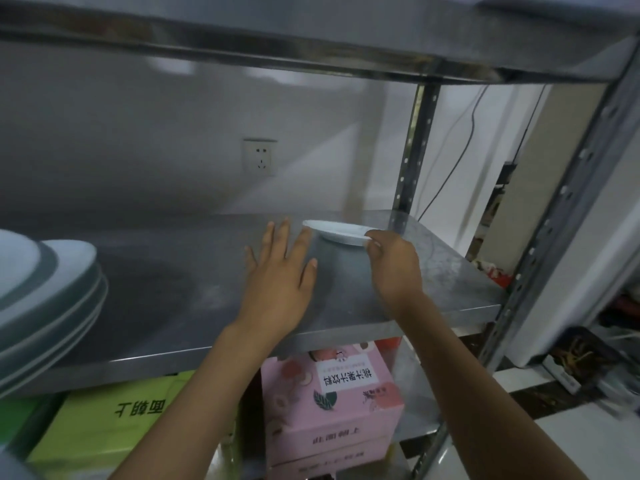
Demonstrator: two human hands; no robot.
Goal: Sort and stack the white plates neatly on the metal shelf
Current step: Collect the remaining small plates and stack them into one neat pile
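Both forearms reach up from the bottom edge over a pink carton (332, 393) and a green box (114, 420) on the lower level, toward the metal shelf (194, 299). On it the left hand (280, 275) lies flat with fingers spread, its grip wide and holding nothing, while the right hand (391, 265) pinches the near rim of a small white plate (336, 232) toward the back right of the shelf. A stack of larger white plates (48, 292) sits at the shelf's far left, well apart from the small one.
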